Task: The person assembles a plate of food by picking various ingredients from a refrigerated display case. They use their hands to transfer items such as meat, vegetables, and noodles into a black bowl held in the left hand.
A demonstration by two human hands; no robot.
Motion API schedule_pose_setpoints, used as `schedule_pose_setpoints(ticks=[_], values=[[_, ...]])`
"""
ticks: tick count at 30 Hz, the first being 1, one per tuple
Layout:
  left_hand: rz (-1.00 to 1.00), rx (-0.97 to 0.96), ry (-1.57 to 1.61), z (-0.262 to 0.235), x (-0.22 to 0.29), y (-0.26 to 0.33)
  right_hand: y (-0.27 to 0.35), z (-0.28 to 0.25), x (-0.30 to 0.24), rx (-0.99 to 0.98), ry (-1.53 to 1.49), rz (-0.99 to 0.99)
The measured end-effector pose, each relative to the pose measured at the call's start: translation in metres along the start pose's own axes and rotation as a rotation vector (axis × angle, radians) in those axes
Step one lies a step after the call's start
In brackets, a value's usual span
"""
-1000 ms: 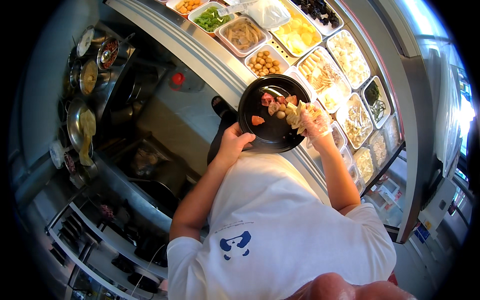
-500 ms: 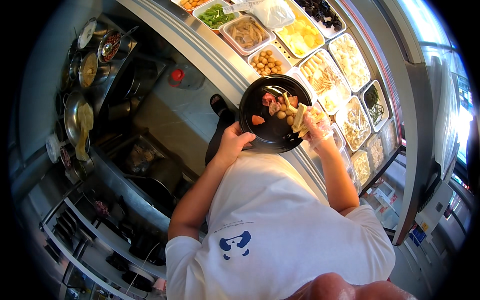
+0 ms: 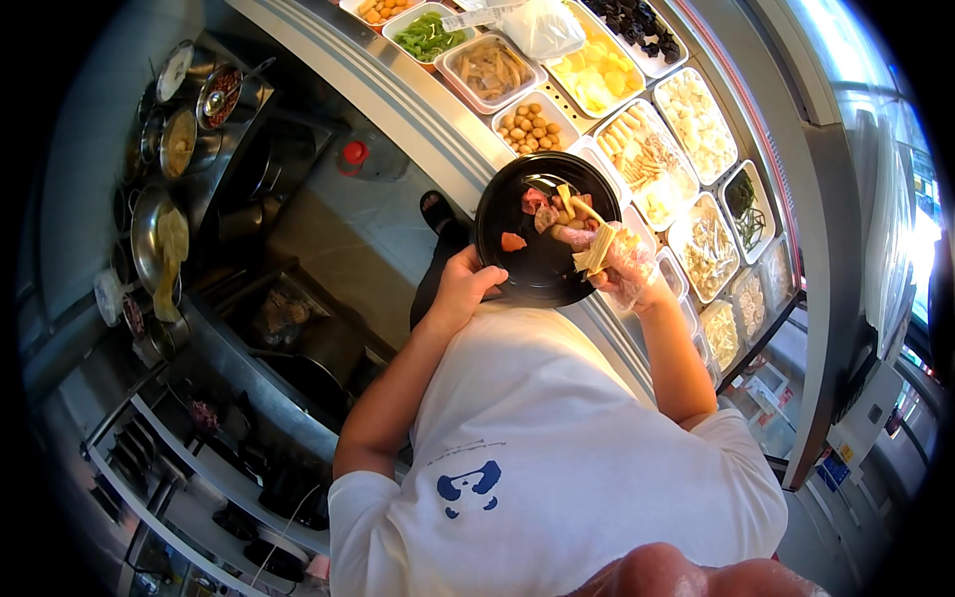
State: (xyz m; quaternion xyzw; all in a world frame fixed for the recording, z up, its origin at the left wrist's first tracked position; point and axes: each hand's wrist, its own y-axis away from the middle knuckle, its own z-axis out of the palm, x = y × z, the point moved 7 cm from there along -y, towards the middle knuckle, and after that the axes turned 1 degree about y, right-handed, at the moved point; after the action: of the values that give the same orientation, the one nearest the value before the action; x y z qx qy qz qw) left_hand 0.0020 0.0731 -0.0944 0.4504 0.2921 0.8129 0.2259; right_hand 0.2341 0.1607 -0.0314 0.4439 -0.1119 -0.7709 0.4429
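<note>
My left hand (image 3: 466, 289) grips the near-left rim of a round black bowl (image 3: 505, 204), thumb over the edge. My right hand (image 3: 634, 274), in a clear plastic glove, is over the bowl's right side, closed around pale yellow strips (image 3: 595, 254) that look like tofu skin. One of its fingers reaches toward the food in the middle. Pinkish-red pieces (image 3: 537, 207) lie in the bowl, and a small orange piece (image 3: 512, 242) sits apart at the left. More yellow strips rest beside the fingers. The small round brown items are mostly hidden by the hand.
Beyond the bowl stand white trays of food: small brown balls (image 3: 532, 127), yellow slices (image 3: 597, 75), green strips (image 3: 430, 35) and black fungus (image 3: 637, 25). A tied white bag (image 3: 544, 28) lies on them. Pots (image 3: 179, 139) line the left; a red-capped bottle (image 3: 355, 152) stands on the floor.
My right hand has turned and dipped slightly, a finger now stretching over the brown balls in the bowl. The strips have shifted with it. My left hand and the bowl stay put.
</note>
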Motion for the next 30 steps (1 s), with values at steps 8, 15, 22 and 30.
schedule_pose_setpoints(ticks=[8, 15, 22, 30], values=[[0.009, 0.002, -0.01, 0.001, 0.001, -0.002, 0.007, 0.018, -0.01, 0.128, 0.196, -0.057], [0.004, -0.051, 0.082, 0.003, -0.002, -0.007, 0.007, 0.0, -0.012, 0.38, 0.306, 0.001], [-0.003, -0.062, 0.101, 0.001, -0.004, -0.011, 0.007, -0.001, -0.01, 0.295, 0.212, -0.019], [-0.011, -0.08, 0.123, 0.012, 0.008, -0.005, 0.017, 0.023, -0.027, 0.198, 0.179, 0.012]])
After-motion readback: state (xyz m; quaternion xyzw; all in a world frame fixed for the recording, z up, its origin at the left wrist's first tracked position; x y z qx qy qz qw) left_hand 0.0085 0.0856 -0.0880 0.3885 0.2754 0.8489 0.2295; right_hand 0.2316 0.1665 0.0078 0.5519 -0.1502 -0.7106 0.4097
